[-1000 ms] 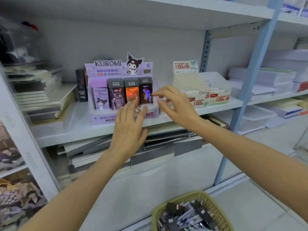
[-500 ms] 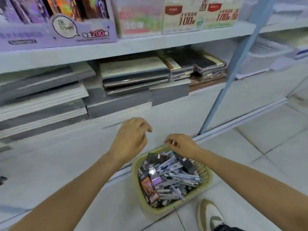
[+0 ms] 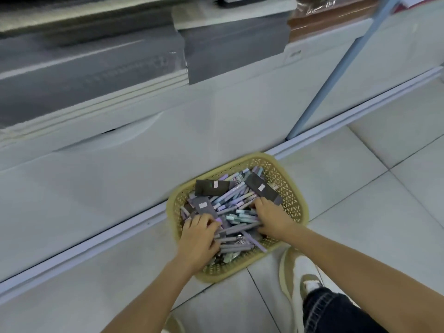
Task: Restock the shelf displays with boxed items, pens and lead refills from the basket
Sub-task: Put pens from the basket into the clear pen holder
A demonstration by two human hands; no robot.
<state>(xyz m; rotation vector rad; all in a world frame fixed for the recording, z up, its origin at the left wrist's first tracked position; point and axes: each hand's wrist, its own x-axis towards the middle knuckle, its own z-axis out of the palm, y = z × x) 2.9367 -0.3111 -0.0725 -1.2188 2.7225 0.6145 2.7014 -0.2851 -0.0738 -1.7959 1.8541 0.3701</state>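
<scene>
Pickup step: held left hand [image 3: 199, 239], right hand [image 3: 274, 218] down in basket [image 3: 292, 198], both curled among pens [image 3: 236, 198], actual hold unclear; next called for firm handful

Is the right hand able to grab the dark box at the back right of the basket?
Probably yes. The dark box lies on top of the pens with nothing covering it, and its near end sits right beside the right hand, which is down in the basket.
</scene>
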